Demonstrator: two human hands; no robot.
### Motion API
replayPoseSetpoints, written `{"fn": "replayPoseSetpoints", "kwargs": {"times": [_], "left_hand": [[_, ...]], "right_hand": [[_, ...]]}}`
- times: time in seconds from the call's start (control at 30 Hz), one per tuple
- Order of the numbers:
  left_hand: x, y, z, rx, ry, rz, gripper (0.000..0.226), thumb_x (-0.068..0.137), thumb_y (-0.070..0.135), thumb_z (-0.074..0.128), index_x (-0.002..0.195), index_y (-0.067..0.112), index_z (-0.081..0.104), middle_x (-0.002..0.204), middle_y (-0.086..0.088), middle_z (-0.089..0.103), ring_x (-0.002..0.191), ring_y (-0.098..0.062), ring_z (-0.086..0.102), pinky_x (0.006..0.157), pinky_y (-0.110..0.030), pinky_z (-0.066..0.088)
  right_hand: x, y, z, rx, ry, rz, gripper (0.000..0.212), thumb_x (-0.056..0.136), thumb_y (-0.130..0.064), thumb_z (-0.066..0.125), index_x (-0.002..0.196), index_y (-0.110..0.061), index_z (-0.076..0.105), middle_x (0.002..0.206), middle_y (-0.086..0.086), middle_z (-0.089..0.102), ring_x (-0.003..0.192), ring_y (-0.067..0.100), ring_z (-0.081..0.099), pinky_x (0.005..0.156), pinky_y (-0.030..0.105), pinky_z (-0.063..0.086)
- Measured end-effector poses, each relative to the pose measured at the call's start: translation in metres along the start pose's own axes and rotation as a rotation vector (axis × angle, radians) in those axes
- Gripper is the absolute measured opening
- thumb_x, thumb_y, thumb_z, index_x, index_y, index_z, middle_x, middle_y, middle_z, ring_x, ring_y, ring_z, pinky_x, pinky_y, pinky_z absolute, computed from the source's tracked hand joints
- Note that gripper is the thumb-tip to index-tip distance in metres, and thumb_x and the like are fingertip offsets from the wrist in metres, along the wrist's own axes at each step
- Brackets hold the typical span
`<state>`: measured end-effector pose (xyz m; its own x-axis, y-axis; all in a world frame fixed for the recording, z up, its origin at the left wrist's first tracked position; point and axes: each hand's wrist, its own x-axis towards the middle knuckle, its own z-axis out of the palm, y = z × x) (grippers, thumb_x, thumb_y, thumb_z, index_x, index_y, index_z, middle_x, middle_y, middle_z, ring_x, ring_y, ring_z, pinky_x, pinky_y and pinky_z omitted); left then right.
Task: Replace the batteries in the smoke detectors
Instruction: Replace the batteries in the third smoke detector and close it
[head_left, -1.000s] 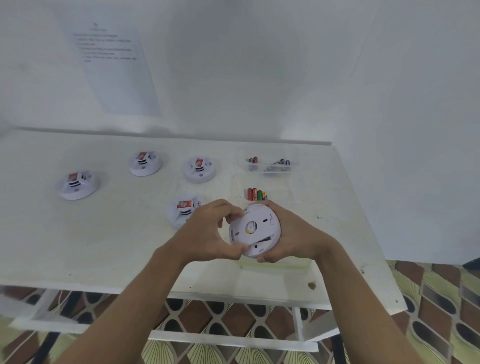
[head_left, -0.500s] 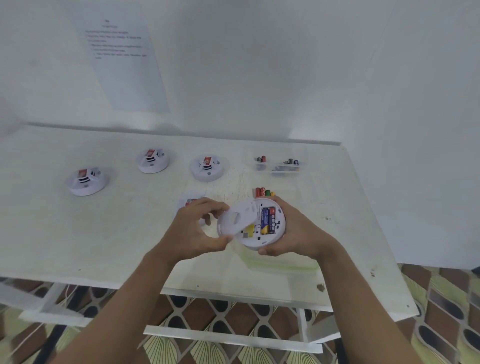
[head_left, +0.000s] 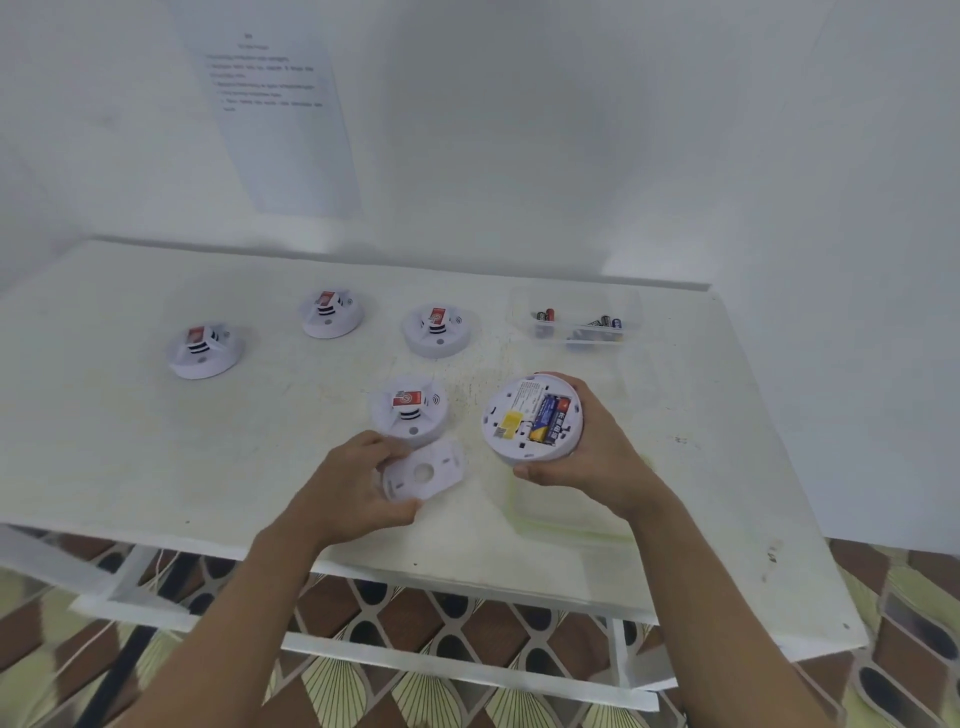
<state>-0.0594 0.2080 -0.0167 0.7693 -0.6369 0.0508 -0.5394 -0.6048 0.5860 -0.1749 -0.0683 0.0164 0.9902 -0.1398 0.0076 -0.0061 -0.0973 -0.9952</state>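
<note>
Gripping an opened detector (head_left: 532, 418), batteries (head_left: 549, 420) showing, is the right hand (head_left: 592, 457). Left hand (head_left: 353, 493) pinches its cover (head_left: 423, 470) above the surface (head_left: 156, 467).

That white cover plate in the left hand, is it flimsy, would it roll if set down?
The cover plate looks thin and flat, so probably light and slightly bendy. Lying flat on the table it should stay put, not roll.

Within the right hand's (head_left: 587, 457) fingers, the white smoke detector (head_left: 511, 447) shows blue-and-gold batteries (head_left: 551, 418) and a yellow label (head_left: 511, 422). The cover (head_left: 423, 470) in the left hand's (head_left: 348, 493) fingers is white. Beyond them, 4 white detectors (head_left: 415, 421) bear red stickers (head_left: 404, 399).
</note>
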Motion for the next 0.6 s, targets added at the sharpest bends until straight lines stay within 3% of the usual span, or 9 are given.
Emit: {"fn": "replayPoseSetpoints", "kwargs": {"times": [0.1, 0.23, 0.3, 0.37, 0.47, 0.6], "left_hand": [[-0.003, -0.001, 0.004, 0.027, 0.004, -0.014, 0.081, 0.056, 0.065, 0.065, 0.116, 0.011, 0.071, 0.103, 0.008, 0.059, 0.090, -0.008, 0.058, 0.078, -0.008, 0.038], [-0.004, -0.002, 0.004, 0.048, -0.021, -0.042, 0.091, 0.057, 0.070, 0.062, 0.126, 0.011, 0.067, 0.109, 0.006, 0.058, 0.096, -0.009, 0.055, 0.080, -0.011, 0.037], [-0.002, 0.001, 0.000, 0.085, -0.075, -0.059, 0.090, 0.062, 0.067, 0.070, 0.133, 0.012, 0.061, 0.117, 0.006, 0.055, 0.101, -0.008, 0.050, 0.084, -0.017, 0.036], [0.001, 0.005, -0.003, 0.106, -0.111, -0.076, 0.080, 0.072, 0.056, 0.078, 0.136, 0.014, 0.057, 0.121, 0.009, 0.053, 0.099, -0.006, 0.050, 0.082, -0.017, 0.037], [0.008, 0.017, -0.012, 0.113, -0.042, -0.063, 0.060, 0.082, 0.054, 0.071, 0.131, 0.019, 0.062, 0.110, 0.013, 0.054, 0.085, -0.001, 0.055, 0.073, -0.014, 0.040], [0.018, 0.061, -0.022, -0.125, 0.098, -0.054, 0.016, 0.095, 0.038, 0.061, 0.103, 0.028, 0.071, 0.084, 0.018, 0.068, 0.069, -0.001, 0.062, 0.067, -0.015, 0.045]], "right_hand": [[0.003, 0.000, 0.004, -0.009, 0.002, -0.007, 0.091, 0.060, -0.003, 0.091, 0.136, -0.024, 0.046, 0.131, 0.001, 0.060, 0.118, 0.011, 0.063, 0.083, 0.029, 0.058], [0.003, -0.002, 0.006, 0.009, -0.019, -0.001, 0.090, 0.059, -0.006, 0.090, 0.137, -0.022, 0.047, 0.129, 0.000, 0.062, 0.117, 0.011, 0.064, 0.085, 0.028, 0.058], [0.003, -0.003, 0.005, 0.010, -0.032, 0.000, 0.091, 0.059, -0.007, 0.090, 0.137, -0.022, 0.048, 0.128, -0.003, 0.064, 0.117, 0.012, 0.064, 0.087, 0.031, 0.058], [0.003, -0.004, 0.005, 0.014, -0.047, 0.004, 0.091, 0.059, -0.007, 0.091, 0.138, -0.021, 0.048, 0.127, -0.004, 0.064, 0.118, 0.013, 0.064, 0.088, 0.031, 0.058], [0.001, -0.007, 0.004, 0.042, -0.067, 0.009, 0.093, 0.058, -0.009, 0.092, 0.138, -0.022, 0.048, 0.127, -0.004, 0.065, 0.119, 0.015, 0.064, 0.085, 0.030, 0.057], [-0.003, -0.014, 0.000, 0.075, -0.119, -0.020, 0.093, 0.054, -0.021, 0.092, 0.136, -0.026, 0.050, 0.133, 0.003, 0.060, 0.122, 0.017, 0.062, 0.082, 0.030, 0.058]]}}
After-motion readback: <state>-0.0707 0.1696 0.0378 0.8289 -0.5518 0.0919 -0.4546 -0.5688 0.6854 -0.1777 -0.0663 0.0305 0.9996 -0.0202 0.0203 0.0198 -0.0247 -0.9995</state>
